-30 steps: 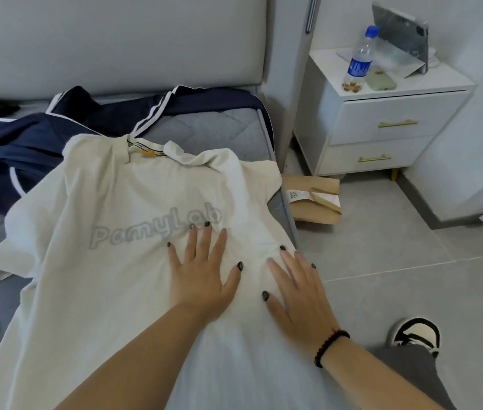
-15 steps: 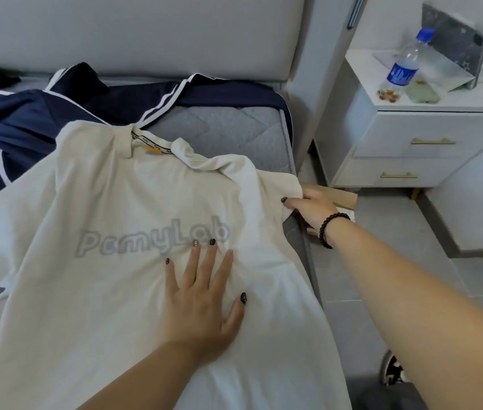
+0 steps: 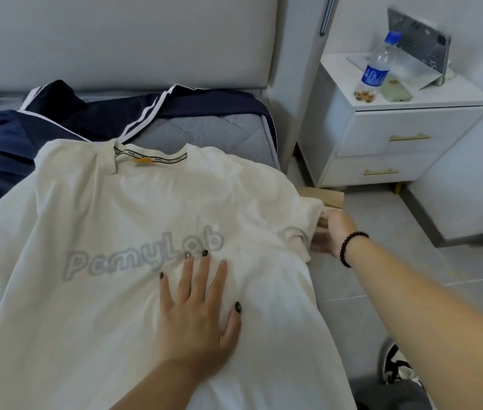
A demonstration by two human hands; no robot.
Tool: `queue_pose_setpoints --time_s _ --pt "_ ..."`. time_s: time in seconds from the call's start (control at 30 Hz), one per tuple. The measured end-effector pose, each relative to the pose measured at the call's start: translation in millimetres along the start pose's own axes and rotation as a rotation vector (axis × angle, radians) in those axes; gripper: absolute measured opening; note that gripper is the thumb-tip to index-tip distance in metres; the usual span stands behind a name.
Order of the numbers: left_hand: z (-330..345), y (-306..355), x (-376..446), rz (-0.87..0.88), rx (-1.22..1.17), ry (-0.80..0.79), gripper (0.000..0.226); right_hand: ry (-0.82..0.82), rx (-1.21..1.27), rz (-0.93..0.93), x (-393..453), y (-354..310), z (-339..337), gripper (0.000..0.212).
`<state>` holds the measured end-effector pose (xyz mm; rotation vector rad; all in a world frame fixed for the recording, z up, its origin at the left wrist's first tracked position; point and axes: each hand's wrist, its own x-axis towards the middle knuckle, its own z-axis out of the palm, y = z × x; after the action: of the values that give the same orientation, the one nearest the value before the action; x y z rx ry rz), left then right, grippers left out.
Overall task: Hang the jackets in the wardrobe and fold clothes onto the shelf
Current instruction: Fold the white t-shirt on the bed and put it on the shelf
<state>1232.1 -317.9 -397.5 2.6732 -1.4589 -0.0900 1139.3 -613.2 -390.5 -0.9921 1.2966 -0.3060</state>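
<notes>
Occlusions, head view
right hand (image 3: 333, 232) fingers tucked under cream cotton T-shirt (image 3: 115, 217) sleeve; navy white-striped jacket (image 3: 12, 137) cut off left.

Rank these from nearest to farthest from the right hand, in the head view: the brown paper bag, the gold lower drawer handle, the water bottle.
From the right hand, gripping the white T-shirt sleeve:
1. Brown paper bag, on the floor just beyond the hand.
2. Gold lower drawer handle, farther back on the nightstand front.
3. Water bottle, on top of the nightstand, farthest.
</notes>
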Motion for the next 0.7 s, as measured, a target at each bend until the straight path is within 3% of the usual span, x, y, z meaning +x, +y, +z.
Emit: queue_pose_setpoints --time_s 0.07,0.13,0.2,0.37,0.4,0.5,0.57,0.7 --pt "1 -1 0 0.003 0.002 0.007 0.072 -0.008 -0.08 0.153 0 29 3 0.028" --pt "2 -1 0 0.003 0.004 0.012 0.073 -0.115 -0.027 0.272 -4 53 10 0.035" --pt "2 0 -1 0.002 0.007 0.018 0.072 -0.075 0.166 0.226 -5 62 15 0.02" --pt "2 1 -1 0.004 0.003 0.024 0.071 0.45 0.555 0.087 -4 41 -18 0.017" --pt "2 1 -1 0.007 -0.011 0.021 0.071 0.483 0.584 0.092 -6 41 -23 0.016" --pt "1 -1 -1 0.036 -0.067 0.046 0.071 0.34 0.695 0.034 -13 39 -20 0.016" --pt "4 -3 -3 0.094 -0.086 0.065 0.07 0.292 0.629 -0.026 -17 36 -17 0.024" --pt "4 -6 -3 0.205 -0.161 0.144 0.077 0.446 0.61 -0.053 -5 16 -37 0.029"
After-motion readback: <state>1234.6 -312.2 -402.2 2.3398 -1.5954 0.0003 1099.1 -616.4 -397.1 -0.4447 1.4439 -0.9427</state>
